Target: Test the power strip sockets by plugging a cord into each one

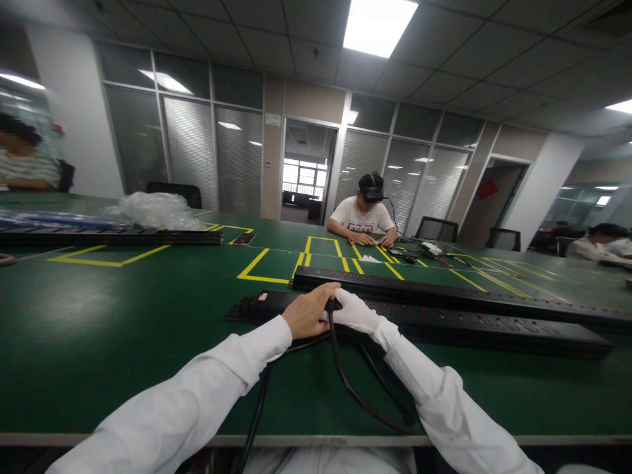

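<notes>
A long black power strip [444, 322] with a row of red marks lies across the green table. Over its left part my left hand [310, 311], bare, is closed around the end of a black cable [340, 368]. My right hand [356, 311], in a white glove, meets it from the other side, its fingers closed on the same cable end. The cable hangs from between the hands and loops towards the table's front edge. What exactly sits between the fingertips is hidden. Just behind lies a second long black strip [419, 287], roughly parallel to the first.
Clear plastic wrap [153, 212] and more black strips [108, 237] lie at the left. A phone [244, 238] rests behind the hands. Across the green table [89, 349], a person [363, 214] wearing a headset handles small items beside cables.
</notes>
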`<control>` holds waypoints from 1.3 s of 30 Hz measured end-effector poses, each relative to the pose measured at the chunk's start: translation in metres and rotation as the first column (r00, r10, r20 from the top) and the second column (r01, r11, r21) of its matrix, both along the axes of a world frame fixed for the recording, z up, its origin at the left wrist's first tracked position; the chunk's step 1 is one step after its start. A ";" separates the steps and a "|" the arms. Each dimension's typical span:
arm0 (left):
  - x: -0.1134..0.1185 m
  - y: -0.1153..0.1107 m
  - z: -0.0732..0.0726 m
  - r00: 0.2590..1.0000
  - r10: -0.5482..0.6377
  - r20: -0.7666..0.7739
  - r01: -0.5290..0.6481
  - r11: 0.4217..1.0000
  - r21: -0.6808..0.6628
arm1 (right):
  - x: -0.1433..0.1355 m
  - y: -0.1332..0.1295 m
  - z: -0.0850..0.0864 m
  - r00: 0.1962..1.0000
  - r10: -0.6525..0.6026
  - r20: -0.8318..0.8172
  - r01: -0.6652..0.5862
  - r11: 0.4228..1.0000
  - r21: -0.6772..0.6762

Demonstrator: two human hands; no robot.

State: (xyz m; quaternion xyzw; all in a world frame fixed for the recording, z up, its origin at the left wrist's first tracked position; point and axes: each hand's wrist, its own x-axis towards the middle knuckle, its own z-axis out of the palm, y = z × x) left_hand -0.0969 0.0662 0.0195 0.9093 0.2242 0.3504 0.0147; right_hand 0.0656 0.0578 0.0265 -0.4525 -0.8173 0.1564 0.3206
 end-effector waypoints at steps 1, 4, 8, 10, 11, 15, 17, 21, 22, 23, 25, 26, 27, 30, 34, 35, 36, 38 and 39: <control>0.000 0.000 0.000 1.000 -0.003 0.000 0.003 1.000 0.004 | 0.000 0.000 0.000 1.000 0.004 0.003 -0.004 1.000 0.004; -0.001 0.002 -0.002 1.000 -0.018 -0.001 0.018 1.000 -0.002 | 0.000 -0.001 0.000 1.000 0.026 0.009 -0.026 0.999 0.035; -0.001 0.003 -0.003 0.999 -0.038 -0.013 0.038 0.999 0.007 | 0.000 0.001 -0.002 0.996 0.091 -0.027 -0.089 0.994 0.056; -0.001 0.004 -0.002 0.999 -0.040 -0.029 0.041 0.999 0.021 | 0.001 0.003 -0.003 0.996 0.088 -0.028 -0.086 0.995 0.058; -0.001 0.004 -0.002 0.998 -0.039 -0.038 0.040 0.999 0.027 | 0.001 0.003 -0.003 0.997 0.076 -0.016 -0.074 0.995 0.063; -0.001 0.003 0.000 0.998 -0.029 -0.058 0.031 0.999 0.040 | 0.000 0.003 -0.004 0.992 -0.029 0.126 0.012 0.991 0.135; -0.001 0.001 0.000 0.998 -0.021 -0.065 0.024 0.999 0.046 | -0.002 0.001 -0.005 0.966 -0.140 0.217 0.090 0.971 0.222; -0.001 -0.001 0.002 0.996 0.000 -0.090 0.006 0.998 0.061 | -0.007 -0.001 -0.011 0.913 -0.309 0.266 0.213 0.918 0.336; -0.001 -0.002 0.002 0.995 0.002 -0.096 0.004 0.998 0.064 | -0.008 -0.001 -0.013 0.910 -0.320 0.263 0.222 0.913 0.343; -0.001 -0.002 0.002 0.995 0.002 -0.099 0.005 0.998 0.068 | -0.008 -0.001 -0.014 0.907 -0.329 0.263 0.227 0.908 0.352; -0.001 -0.002 0.003 0.995 -0.007 -0.098 0.014 0.997 0.075 | -0.008 -0.001 -0.015 0.903 -0.338 0.265 0.231 0.902 0.364; -0.001 -0.001 0.003 0.995 -0.013 -0.095 0.020 0.997 0.078 | -0.008 -0.001 -0.015 0.903 -0.337 0.266 0.229 0.902 0.367; -0.002 -0.001 0.002 0.996 -0.019 -0.092 0.026 0.996 0.081 | -0.007 -0.001 -0.015 0.904 -0.332 0.268 0.222 0.902 0.369; -0.002 -0.001 0.002 0.995 -0.030 -0.092 0.038 0.995 0.087 | -0.005 0.000 -0.014 0.918 -0.297 0.263 0.186 0.908 0.376; -0.002 0.000 0.001 0.995 -0.032 -0.090 0.040 0.996 0.084 | -0.004 0.001 -0.013 0.930 -0.258 0.261 0.152 0.918 0.367; -0.002 0.000 0.001 0.996 -0.032 -0.086 0.039 0.996 0.081 | -0.004 0.001 -0.013 0.931 -0.253 0.261 0.149 0.920 0.361; -0.002 0.000 0.001 0.996 -0.032 -0.083 0.038 0.996 0.078 | -0.004 0.001 -0.013 0.932 -0.253 0.259 0.151 0.922 0.357; -0.003 0.001 0.000 0.996 -0.032 -0.078 0.037 0.997 0.074 | -0.005 0.001 -0.013 0.932 -0.263 0.251 0.164 0.920 0.355; -0.003 0.001 0.000 0.997 -0.031 -0.077 0.037 0.997 0.073 | -0.005 0.001 -0.013 0.931 -0.269 0.247 0.171 0.919 0.356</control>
